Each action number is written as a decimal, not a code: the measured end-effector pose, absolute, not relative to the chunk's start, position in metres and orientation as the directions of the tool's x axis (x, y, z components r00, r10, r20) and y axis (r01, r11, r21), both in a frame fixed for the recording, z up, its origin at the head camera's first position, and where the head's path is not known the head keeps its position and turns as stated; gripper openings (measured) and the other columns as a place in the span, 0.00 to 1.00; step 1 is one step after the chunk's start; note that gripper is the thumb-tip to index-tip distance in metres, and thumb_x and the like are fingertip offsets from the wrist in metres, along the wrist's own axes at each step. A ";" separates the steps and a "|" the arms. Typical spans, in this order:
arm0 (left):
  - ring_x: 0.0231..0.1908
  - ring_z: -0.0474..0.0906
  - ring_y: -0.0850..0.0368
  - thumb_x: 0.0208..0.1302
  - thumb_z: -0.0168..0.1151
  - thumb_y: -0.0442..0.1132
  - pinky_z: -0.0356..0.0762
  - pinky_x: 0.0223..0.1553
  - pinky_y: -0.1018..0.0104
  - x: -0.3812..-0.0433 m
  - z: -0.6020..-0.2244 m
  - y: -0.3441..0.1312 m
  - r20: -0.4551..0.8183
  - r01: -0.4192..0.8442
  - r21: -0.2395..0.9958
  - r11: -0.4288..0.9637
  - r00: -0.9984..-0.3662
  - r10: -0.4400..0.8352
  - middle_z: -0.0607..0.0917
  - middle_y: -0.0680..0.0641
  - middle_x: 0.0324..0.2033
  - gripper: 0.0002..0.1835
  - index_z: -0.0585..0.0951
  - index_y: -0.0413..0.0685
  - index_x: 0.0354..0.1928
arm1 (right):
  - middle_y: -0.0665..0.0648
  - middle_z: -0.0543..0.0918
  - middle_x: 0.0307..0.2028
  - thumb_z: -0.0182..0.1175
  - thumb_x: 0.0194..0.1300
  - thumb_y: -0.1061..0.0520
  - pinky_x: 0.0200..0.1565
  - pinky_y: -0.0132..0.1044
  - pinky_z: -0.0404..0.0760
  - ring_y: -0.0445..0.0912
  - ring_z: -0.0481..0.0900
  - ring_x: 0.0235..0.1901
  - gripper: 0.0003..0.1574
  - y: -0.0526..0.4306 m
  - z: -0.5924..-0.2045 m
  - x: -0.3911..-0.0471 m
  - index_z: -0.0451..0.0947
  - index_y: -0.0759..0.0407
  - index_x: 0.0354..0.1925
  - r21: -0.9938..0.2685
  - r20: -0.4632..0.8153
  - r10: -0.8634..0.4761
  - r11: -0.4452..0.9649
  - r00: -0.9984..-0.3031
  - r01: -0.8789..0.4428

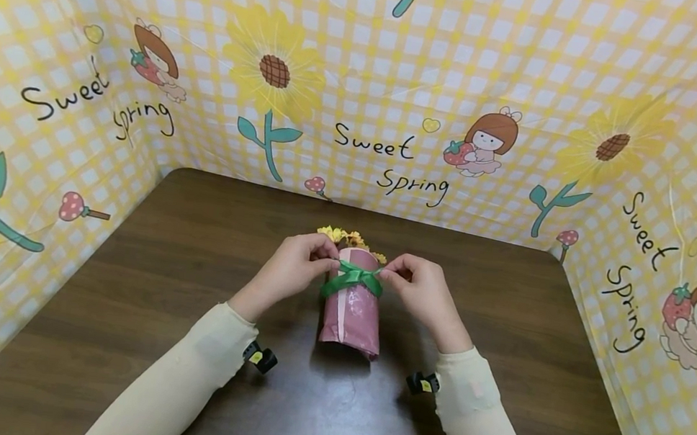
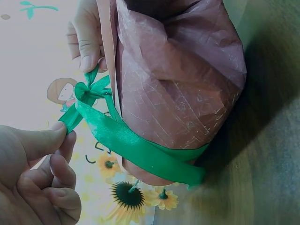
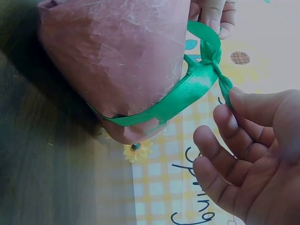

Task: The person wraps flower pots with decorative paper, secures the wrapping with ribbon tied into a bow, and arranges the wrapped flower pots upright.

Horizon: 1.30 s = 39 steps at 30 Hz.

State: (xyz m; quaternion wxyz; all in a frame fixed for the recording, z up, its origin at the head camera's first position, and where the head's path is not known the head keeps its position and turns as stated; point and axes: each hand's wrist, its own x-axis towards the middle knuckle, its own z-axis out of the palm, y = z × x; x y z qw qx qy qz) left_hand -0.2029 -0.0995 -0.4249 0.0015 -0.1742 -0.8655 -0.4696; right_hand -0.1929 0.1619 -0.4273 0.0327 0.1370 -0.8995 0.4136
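Observation:
A bouquet wrapped in mauve-pink paper [image 1: 358, 320] lies on the table, its yellow and orange flowers [image 1: 354, 238] showing at the far end. Round the wrap runs a green satin ribbon [image 1: 354, 276], knotted on top with looped parts. My left hand [image 1: 295, 267] pinches one part of the ribbon between thumb and index finger, at the left of the knot. On the other side my right hand [image 1: 419, 289] pinches another part the same way. In the right wrist view the right hand's other fingers [image 3: 215, 176] are loosely bent, apart from the ribbon.
The dark brown wooden table [image 1: 171, 283] reaches back to a yellow checked cloth [image 1: 380, 69] printed with flowers and "Sweet Spring", which hangs behind and on both sides. Each sleeve carries a small black wrist camera [image 1: 262, 358] near the cuff.

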 end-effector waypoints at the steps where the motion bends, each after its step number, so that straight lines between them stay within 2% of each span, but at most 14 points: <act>1: 0.33 0.79 0.54 0.69 0.68 0.40 0.79 0.36 0.59 -0.203 -0.425 -0.100 0.163 0.300 0.814 0.498 -0.940 0.300 0.84 0.53 0.29 0.04 0.83 0.55 0.35 | 0.49 0.85 0.31 0.68 0.69 0.52 0.34 0.42 0.78 0.46 0.77 0.30 0.05 0.162 -0.428 -0.193 0.84 0.49 0.34 -0.735 0.172 -0.220 0.621 -0.960 -0.274; 8: 0.33 0.79 0.54 0.69 0.68 0.41 0.79 0.35 0.59 -0.203 -0.427 -0.101 0.142 0.278 0.818 0.504 -0.946 0.292 0.86 0.49 0.31 0.03 0.84 0.55 0.36 | 0.51 0.85 0.32 0.68 0.69 0.53 0.34 0.41 0.77 0.46 0.76 0.30 0.05 0.164 -0.427 -0.192 0.84 0.50 0.35 -0.736 0.169 -0.224 0.618 -0.960 -0.275; 15: 0.33 0.79 0.54 0.68 0.69 0.41 0.79 0.35 0.59 -0.203 -0.428 -0.103 0.147 0.280 0.817 0.505 -0.947 0.286 0.85 0.52 0.30 0.03 0.84 0.56 0.36 | 0.59 0.87 0.34 0.67 0.70 0.53 0.34 0.41 0.77 0.47 0.76 0.31 0.06 0.164 -0.428 -0.191 0.84 0.51 0.35 -0.741 0.156 -0.228 0.616 -0.961 -0.266; 27: 0.34 0.79 0.54 0.68 0.70 0.42 0.79 0.36 0.59 -0.203 -0.430 -0.106 0.134 0.263 0.827 0.497 -0.951 0.280 0.85 0.51 0.32 0.04 0.84 0.53 0.38 | 0.53 0.85 0.32 0.67 0.70 0.52 0.34 0.41 0.77 0.47 0.75 0.30 0.06 0.168 -0.432 -0.193 0.84 0.51 0.35 -0.739 0.157 -0.223 0.619 -0.962 -0.265; 32: 0.34 0.79 0.54 0.68 0.70 0.43 0.79 0.36 0.59 -0.202 -0.430 -0.107 0.128 0.260 0.826 0.501 -0.951 0.283 0.85 0.51 0.32 0.04 0.84 0.52 0.38 | 0.55 0.86 0.32 0.67 0.70 0.52 0.34 0.42 0.77 0.48 0.76 0.30 0.06 0.168 -0.433 -0.193 0.84 0.51 0.35 -0.742 0.159 -0.226 0.614 -0.961 -0.268; 39: 0.34 0.78 0.54 0.67 0.70 0.43 0.78 0.35 0.60 -0.203 -0.431 -0.110 0.125 0.259 0.825 0.502 -0.950 0.285 0.86 0.45 0.35 0.04 0.84 0.53 0.37 | 0.53 0.85 0.31 0.66 0.70 0.52 0.33 0.41 0.76 0.47 0.75 0.29 0.06 0.168 -0.434 -0.193 0.84 0.51 0.35 -0.732 0.156 -0.222 0.628 -0.962 -0.264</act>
